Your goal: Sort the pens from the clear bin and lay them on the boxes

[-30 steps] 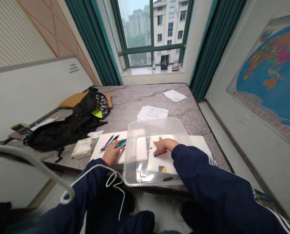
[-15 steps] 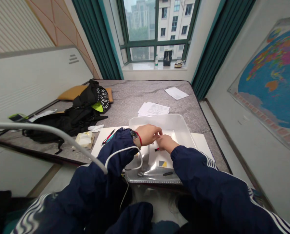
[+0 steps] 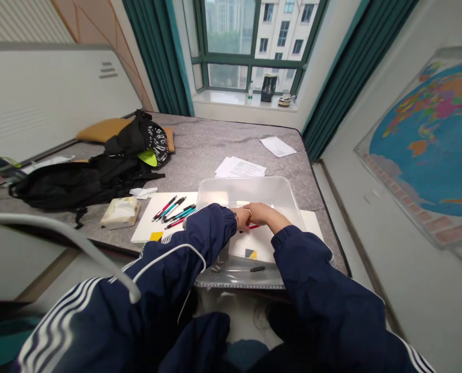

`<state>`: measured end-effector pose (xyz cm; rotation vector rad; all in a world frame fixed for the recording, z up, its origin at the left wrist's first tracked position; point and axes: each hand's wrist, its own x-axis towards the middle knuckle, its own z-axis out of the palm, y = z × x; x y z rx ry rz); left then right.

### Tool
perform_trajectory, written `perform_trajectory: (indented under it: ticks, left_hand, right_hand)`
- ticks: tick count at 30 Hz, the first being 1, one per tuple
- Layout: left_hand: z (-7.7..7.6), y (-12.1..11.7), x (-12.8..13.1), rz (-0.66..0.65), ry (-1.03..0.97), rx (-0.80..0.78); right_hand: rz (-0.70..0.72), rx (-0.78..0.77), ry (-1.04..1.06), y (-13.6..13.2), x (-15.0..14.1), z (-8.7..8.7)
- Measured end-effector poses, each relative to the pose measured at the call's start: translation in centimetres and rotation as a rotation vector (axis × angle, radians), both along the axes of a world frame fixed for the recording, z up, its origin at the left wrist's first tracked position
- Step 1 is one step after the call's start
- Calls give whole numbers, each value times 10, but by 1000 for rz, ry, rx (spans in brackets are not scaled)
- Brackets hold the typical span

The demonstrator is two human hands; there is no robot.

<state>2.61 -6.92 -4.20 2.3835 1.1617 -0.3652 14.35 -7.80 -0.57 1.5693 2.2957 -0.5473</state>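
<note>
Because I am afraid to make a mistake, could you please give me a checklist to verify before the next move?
1. Both hands inside the tub: ok, left hand and right hand are there.
2. Hands apart from each other: not ok, they overlap in view.
3. Firm grip on the red pen at the hands: cannot tell, they partly hide it.
4. Other pens lying outside the tub: ok, on the white surface.
5. White cable out of the left sleeve's view: not ok, it crosses in front.

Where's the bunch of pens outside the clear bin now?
In the head view, the pens lie left of centre on a flat white panel, between the tissue pack on their left and the clear plastic bin on their right.
</note>
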Motion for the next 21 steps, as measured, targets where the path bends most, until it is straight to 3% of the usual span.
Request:
perform_trajectory:
  ticks: [5, 8, 17, 21]
  left_hand:
    - [4, 2, -1, -11, 40, 37]
    - [6, 3, -7, -3, 42, 52]
    - [7, 22, -21, 66, -116, 168]
    - [12, 28, -22, 160, -145, 149]
  right_hand:
    - [-150, 66, -9, 4, 18, 3]
    - [-225, 26, -104, 3, 20, -1]
    - [-279, 55, -209, -5, 3, -20]
    - [-258, 61, -198, -3, 5, -23]
